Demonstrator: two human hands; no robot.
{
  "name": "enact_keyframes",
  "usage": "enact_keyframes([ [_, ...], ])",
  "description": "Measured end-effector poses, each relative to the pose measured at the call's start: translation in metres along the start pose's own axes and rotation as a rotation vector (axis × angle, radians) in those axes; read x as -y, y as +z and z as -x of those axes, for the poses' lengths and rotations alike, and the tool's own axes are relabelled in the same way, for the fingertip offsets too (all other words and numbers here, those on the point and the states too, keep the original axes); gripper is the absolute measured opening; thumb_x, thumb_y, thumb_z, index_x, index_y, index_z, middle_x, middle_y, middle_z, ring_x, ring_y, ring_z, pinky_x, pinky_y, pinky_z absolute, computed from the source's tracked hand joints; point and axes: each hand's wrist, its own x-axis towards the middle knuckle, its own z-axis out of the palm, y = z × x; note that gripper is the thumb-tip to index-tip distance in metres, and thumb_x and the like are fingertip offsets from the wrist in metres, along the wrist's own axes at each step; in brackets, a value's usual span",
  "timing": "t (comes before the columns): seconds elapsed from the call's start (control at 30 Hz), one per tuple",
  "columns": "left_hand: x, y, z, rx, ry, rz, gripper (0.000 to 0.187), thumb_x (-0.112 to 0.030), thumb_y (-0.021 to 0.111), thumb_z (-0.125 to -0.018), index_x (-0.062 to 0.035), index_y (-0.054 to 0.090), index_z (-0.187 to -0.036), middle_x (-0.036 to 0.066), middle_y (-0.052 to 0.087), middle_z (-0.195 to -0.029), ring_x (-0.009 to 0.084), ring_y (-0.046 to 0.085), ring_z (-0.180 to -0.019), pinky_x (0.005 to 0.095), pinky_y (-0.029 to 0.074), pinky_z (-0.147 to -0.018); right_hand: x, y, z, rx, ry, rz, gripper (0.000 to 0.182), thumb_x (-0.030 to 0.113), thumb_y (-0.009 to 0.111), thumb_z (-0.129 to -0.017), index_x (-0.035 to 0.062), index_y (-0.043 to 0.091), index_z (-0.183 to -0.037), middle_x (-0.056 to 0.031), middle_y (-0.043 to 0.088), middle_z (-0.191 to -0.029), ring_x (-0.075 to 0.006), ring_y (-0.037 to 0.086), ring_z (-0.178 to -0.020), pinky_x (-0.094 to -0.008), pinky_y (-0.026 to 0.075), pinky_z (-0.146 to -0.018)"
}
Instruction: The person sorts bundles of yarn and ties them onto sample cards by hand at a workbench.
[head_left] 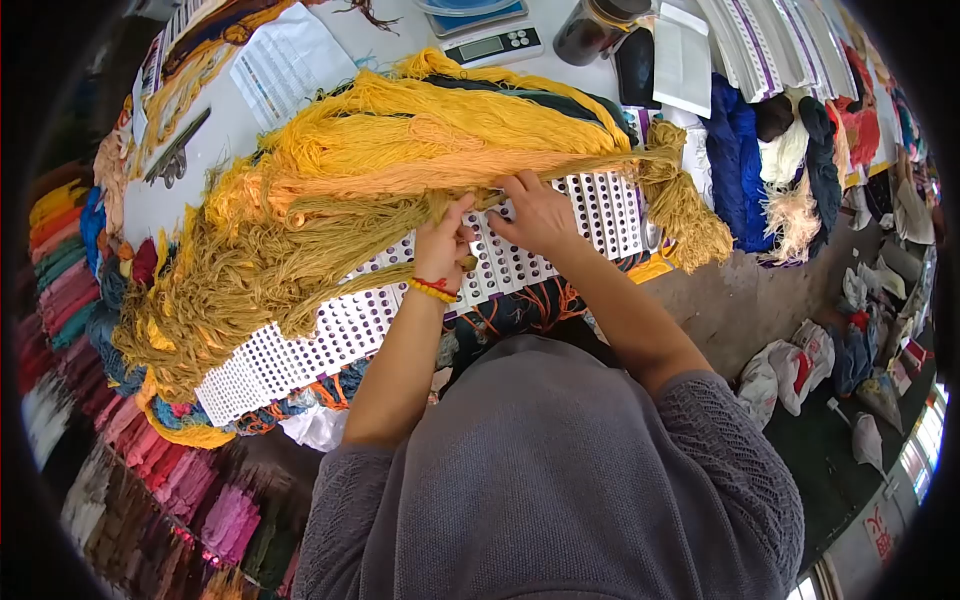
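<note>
Olive-brown yarn runs in a long loose skein across the front of a pile. My left hand, with red and yellow bands at the wrist, is closed around some of its strands. A loose olive bundle trails left from beneath that hand. My right hand pinches the same yarn a little to the right, fingertips bent over it. Behind both hands lie peach yarn and yellow yarn. Under the hands is a white sheet with rows of holes. A knotted olive end hangs at the right.
At the back stand a digital scale and a dark jar. Scissors and a printed paper lie at the left. Blue skeins hang over the right edge. Pink yarn bundles are stacked lower left.
</note>
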Motion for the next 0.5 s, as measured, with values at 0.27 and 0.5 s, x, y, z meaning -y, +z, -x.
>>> enact_keyframes([
  [0.27, -0.005, -0.055, -0.007, 0.018, -0.124, 0.545, 0.018, -0.019, 0.041, -0.087, -0.0098, 0.046, -0.071, 0.005, 0.050, -0.063, 0.0068, 0.029, -0.037, 0.0191, 0.023, -0.032, 0.001, 0.005, -0.001, -0.023, 0.018, 0.036, 0.034, 0.036, 0.061, -0.068, 0.0157, 0.057, -0.095, -0.0067, 0.053, -0.085, -0.0261, 0.059, -0.068, -0.0356, 0.048, -0.058],
  [0.5, -0.116, -0.209, 0.027, -0.244, 0.351, 0.160, 0.012, -0.012, 0.049, -0.076, -0.0056, 0.052, -0.066, -0.002, 0.034, -0.048, 0.0073, 0.027, -0.038, 0.0230, 0.023, -0.033, 0.000, 0.008, 0.000, 0.012, 0.062, 0.032, 0.034, 0.035, 0.058, -0.068, 0.0164, 0.057, -0.097, -0.0068, 0.053, -0.090, -0.0273, 0.057, -0.082, -0.0383, 0.048, -0.067],
])
